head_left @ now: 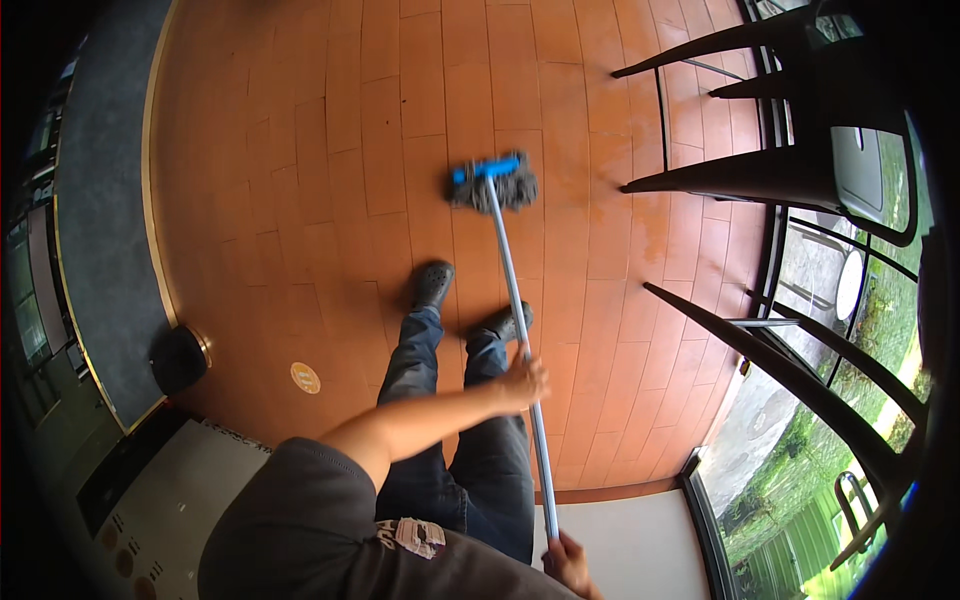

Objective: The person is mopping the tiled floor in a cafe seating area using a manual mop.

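A mop with a light grey pole, a blue head and dark grey strands rests on the brown plank-patterned floor ahead of my feet. Partway down the pole, my left hand is wrapped round it, its arm reaching across my legs. My right hand closes round the pole near its upper end, at the lower edge of the view. The mop head is slightly blurred and lies just beyond my dark clogs.
Dark-legged high chairs stand on the right beside tall windows. At left runs a long dark grey surface with a pale edge. A round yellow sticker marks the floor; a black rounded object sits beyond it.
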